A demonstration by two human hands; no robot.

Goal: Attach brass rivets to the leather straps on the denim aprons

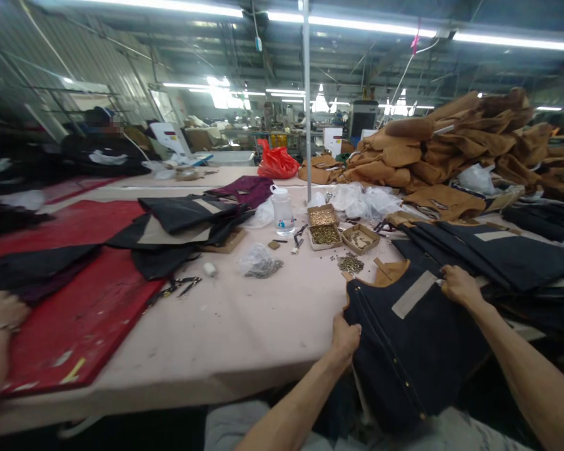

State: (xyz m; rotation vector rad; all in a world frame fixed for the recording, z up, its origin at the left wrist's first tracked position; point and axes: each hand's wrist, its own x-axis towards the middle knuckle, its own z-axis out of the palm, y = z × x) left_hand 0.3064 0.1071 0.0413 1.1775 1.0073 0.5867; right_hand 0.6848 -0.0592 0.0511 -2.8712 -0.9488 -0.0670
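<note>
- Two hands on one dark navy garment (413,351) w/ tan lining, lying at the near right edge of the surface (244,326) and hanging over it toward the person's lap.
- Left hand (345,338): fingers curled, pinching the garment's left front edge, by the row of snaps. Right hand (458,285): fingers closed over the upper edge near the collar, beside the grey tape strip (414,293).
- Judgement: piece is being pulled flat/positioned. Keep both grips on the edges, tension even, so the snap row lies straight w/o wrinkles.
- Loose brass fittings (351,263) sit just beyond the collar; small boxes of fittings (326,228) farther back. Avoid sweeping fabric into them, could scatter.
- More navy pieces (498,254) stacked to the right, partly touching this one; lift only the top layer.
- Misc: plastic jar (282,210), clear bag (258,262), red panel (84,307) at left, tan garment heap (474,144) at back. Another person's hand (0,310) rests at far left, well apart.
</note>
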